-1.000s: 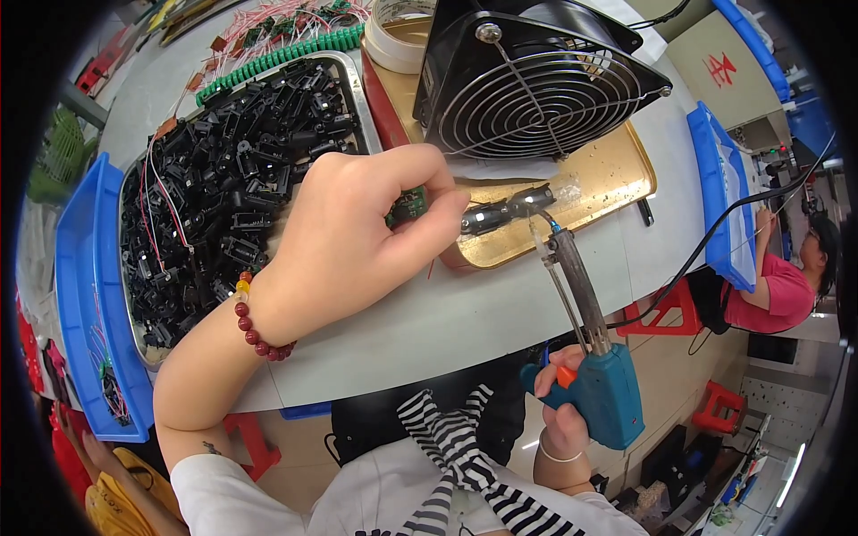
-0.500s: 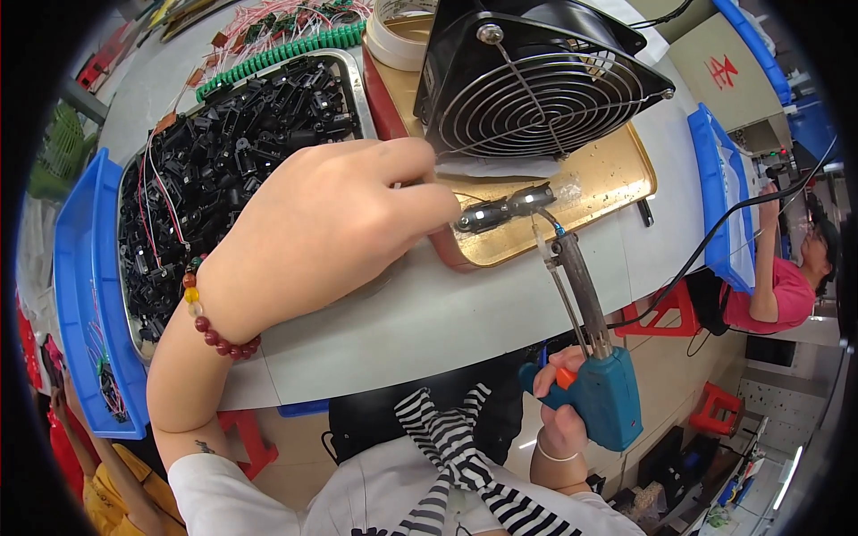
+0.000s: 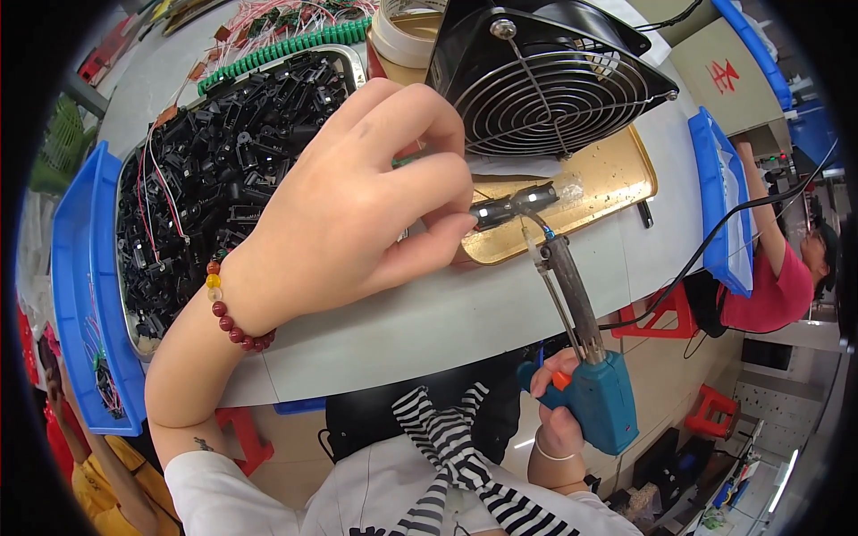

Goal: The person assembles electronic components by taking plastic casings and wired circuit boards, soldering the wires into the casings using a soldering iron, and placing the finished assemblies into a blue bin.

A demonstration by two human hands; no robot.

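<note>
My left hand (image 3: 384, 196) is over the front edge of the gold tray (image 3: 617, 179), its thumb and fingers closed at the left end of a small black plastic part (image 3: 536, 196). What the fingertips pinch is hidden; a bit of green shows between the fingers. The part lies in the tray below the fan, shiny metal spots on it. My right hand (image 3: 561, 431) grips a soldering gun (image 3: 608, 402) by its teal handle, a finger near the orange trigger. The gun points up and away, its bent tip at the black part; contact is hard to tell.
A black fan (image 3: 554, 98) with a wire grille stands over the tray, beside a tape roll (image 3: 407, 36). At left, a metal tray (image 3: 357, 67) holds many black parts. Blue bins (image 3: 76, 268) flank the table. A black cable (image 3: 706, 241) hangs right, near a co-worker (image 3: 778, 277).
My left hand has shifted slightly right and its fingers have lifted and bent differently. The soldering gun has moved a little left, its tip closer to the black part's middle.
</note>
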